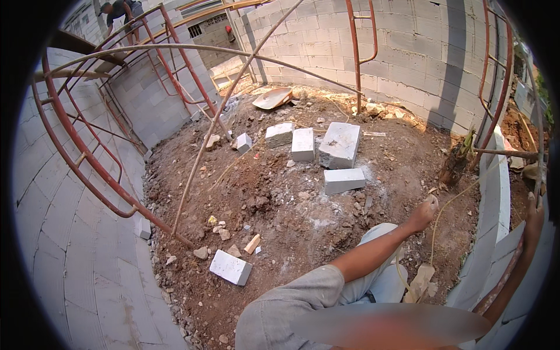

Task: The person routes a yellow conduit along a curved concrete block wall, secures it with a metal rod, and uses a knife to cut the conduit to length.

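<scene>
My left hand (423, 216) is raised over the soil in front of my bent knee. Its fingers are closed in a pinch with something pale at the tips, too small to name. A thin yellowish cord or hose (438, 224) runs close beside it. At the far right rim, my right hand (532, 224) reaches up along the low block wall (497, 224), close to the lower end of an upright pole (542, 169). The lens edge squeezes the fingers there, and their grip is unclear. A pale flat piece (420, 280) lies below my left hand.
Light blocks (344, 181) lie on rubble-strewn soil, one large block (340, 143) among them and another block (231, 267) nearer. Red scaffold frames (81, 151) and a slanting pole (201, 157) stand at left. A shallow pan (273, 98) lies far back. Another person (122, 14) bends at upper left.
</scene>
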{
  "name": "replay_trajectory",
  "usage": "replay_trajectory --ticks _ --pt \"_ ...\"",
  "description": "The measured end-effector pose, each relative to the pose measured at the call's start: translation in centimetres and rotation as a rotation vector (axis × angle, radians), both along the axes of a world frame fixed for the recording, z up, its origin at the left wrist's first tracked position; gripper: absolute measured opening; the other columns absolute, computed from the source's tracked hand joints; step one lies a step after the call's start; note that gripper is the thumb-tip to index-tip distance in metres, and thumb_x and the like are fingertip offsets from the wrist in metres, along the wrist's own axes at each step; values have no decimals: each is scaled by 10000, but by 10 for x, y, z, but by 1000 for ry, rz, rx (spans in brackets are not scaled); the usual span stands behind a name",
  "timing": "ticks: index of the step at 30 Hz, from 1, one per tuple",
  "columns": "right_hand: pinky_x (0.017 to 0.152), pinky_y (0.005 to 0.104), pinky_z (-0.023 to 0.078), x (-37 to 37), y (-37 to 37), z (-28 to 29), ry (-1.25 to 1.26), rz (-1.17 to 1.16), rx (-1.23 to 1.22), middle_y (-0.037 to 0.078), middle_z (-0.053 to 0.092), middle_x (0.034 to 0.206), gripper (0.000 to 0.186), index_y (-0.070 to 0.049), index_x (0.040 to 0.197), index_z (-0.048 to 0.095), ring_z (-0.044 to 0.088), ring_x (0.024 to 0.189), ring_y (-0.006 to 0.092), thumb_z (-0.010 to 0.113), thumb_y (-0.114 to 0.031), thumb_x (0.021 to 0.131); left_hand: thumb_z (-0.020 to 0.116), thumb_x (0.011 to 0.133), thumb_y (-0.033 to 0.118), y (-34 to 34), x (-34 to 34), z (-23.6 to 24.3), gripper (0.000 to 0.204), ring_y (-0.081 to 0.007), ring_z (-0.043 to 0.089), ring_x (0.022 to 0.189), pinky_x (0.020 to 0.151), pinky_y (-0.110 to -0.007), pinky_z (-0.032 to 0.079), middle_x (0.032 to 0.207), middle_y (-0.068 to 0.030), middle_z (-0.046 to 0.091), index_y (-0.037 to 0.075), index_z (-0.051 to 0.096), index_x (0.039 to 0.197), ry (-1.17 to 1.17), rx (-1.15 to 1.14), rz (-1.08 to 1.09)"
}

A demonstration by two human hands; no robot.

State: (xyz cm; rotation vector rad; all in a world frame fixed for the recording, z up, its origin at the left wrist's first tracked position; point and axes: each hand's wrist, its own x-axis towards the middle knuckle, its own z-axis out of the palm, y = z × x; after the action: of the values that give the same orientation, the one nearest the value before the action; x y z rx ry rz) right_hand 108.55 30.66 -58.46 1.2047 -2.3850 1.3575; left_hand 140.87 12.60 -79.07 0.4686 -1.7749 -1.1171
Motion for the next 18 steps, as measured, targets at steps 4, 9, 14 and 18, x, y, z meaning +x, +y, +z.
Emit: replay_trajectory --ticks 4,9,14,18 --pt "721 281 379 -17 -5 -11 90 73 -176 13 520 883 481 -2 1287 563 475 801 107 534 -394 1010 402 979 276 -6 -8 -4 250 -281 503 794 781 -409 423 819 -134 470 37 471 955 -76 61 -29" --pt "561 246 241 -34 -3 -14 -7 181 -136 -66 355 714 426 -27 1213 630 298 639 47 559 -389 1001 417 988 274 0 -23 -17 264 -312 537 795 770 -416 436 847 -177 523 22 494 959 -81 18 -13" --pt "564 238 239 -18 1 0 -22 99 -150 -72 358 716 439 -16 1252 649 308 646 49 573 -365 997 429 985 266 0 -55 -7 274 -417 571 831 756 -468 444 865 -230 564 9 515 948 -61 -14 -67" --pt "568 237 242 -27 16 -5 -56 101 -163 -75 366 734 450 -10 1293 618 304 641 50 566 -349 1001 440 965 231 5 -81 32 249 -500 575 898 769 -527 450 909 -291 595 -3 523 965 -84 -109 -151"
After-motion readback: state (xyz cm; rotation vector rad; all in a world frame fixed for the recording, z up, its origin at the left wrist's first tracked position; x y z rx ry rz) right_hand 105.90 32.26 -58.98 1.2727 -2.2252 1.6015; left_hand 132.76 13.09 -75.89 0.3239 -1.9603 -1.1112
